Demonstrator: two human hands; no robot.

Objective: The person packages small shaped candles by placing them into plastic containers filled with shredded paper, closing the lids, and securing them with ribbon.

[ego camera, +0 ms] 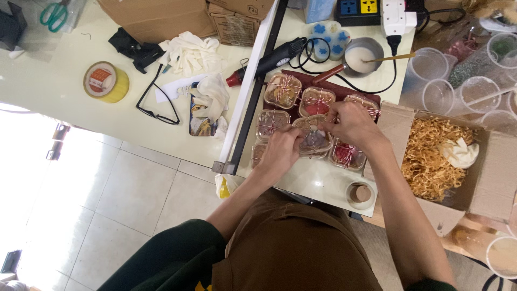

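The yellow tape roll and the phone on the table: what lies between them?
In the head view, black-framed glasses lie between the tape roll and the phone, with a white paper slip just behind.

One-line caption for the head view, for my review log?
Both hands, left hand and right hand, work on a small clear box among string-tied boxes, beside a cardboard box of shredded paper.

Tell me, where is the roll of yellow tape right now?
In the head view the roll of yellow tape lies on the pale table at the far left, just left of the black glasses and well away from both hands.
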